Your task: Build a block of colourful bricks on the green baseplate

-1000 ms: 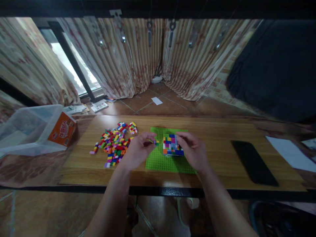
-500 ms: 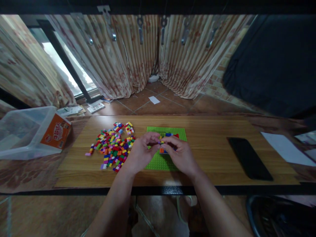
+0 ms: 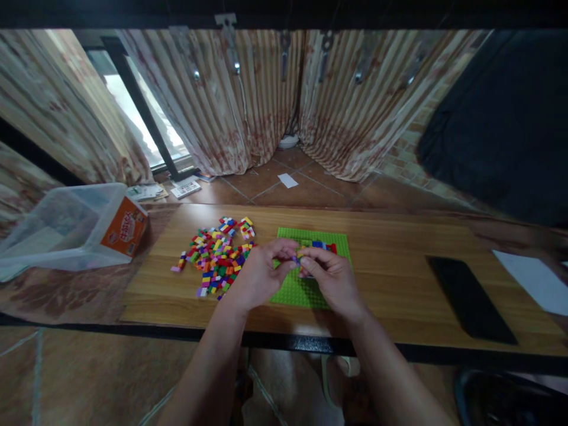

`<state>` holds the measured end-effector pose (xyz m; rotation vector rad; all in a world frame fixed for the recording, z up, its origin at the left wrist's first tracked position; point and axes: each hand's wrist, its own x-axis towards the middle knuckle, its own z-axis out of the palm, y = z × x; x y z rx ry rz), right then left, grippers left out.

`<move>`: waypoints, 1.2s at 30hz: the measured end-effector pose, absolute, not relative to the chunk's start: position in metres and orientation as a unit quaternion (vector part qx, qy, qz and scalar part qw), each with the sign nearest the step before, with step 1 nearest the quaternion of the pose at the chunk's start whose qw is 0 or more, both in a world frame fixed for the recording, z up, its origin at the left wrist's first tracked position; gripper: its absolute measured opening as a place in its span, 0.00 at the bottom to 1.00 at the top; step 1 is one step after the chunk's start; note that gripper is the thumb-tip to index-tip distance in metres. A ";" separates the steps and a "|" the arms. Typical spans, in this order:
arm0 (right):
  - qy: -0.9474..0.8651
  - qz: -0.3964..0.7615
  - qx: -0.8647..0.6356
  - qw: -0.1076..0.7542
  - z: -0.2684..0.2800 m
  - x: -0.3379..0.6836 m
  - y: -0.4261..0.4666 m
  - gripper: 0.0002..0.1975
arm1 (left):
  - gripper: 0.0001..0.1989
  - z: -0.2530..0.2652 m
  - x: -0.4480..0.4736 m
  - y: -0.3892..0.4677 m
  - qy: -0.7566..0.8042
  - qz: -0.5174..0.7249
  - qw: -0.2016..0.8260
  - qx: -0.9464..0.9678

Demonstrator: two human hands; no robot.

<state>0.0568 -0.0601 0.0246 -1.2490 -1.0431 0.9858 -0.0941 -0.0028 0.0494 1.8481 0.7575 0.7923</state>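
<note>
My left hand (image 3: 261,278) is closed in a pinch, with a small purple toy brick (image 3: 294,259) at its fingertips. Facing it, the thumb and fingers of my right hand (image 3: 335,281) are pressed around a small yellow brick (image 3: 302,254). Both sets of fingertips meet over the green studded baseplate (image 3: 293,293). Whether the two bricks are joined I cannot tell. Behind my right fingers, blue bricks (image 3: 318,244) and a red brick (image 3: 332,248) show on the plate, partly hidden by that hand.
A heap of loose coloured bricks (image 3: 222,254) lies left of the plate on the wooden tabletop (image 3: 390,260). Farther left stands a clear plastic bin (image 3: 84,219) with an orange label. To the right are a black phone-like slab (image 3: 470,299) and white paper (image 3: 532,278).
The head view has turned and tilted a little, so the table and bricks sit farther right in it. My hands stay together over the baseplate, still pinching small bricks.
</note>
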 end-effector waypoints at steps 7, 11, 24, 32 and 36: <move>-0.465 0.355 -0.594 0.551 0.014 0.030 -0.056 0.11 | 0.17 0.049 -0.122 0.017 0.374 0.428 0.436 0.698; -0.607 0.246 -0.615 0.438 0.006 0.005 -0.056 0.09 | 0.15 0.050 -0.139 0.028 0.449 0.469 0.410 0.641; -0.663 0.153 -0.643 0.350 -0.008 -0.017 -0.040 0.17 | 0.17 0.046 -0.144 0.025 0.427 0.399 0.426 0.691; -0.620 0.171 -0.633 0.431 0.004 0.000 -0.047 0.13 | 0.12 0.045 -0.136 0.022 0.420 0.385 0.429 0.701; -0.602 0.173 -0.637 0.449 0.011 0.003 -0.050 0.13 | 0.12 0.046 -0.133 0.021 0.412 0.373 0.443 0.703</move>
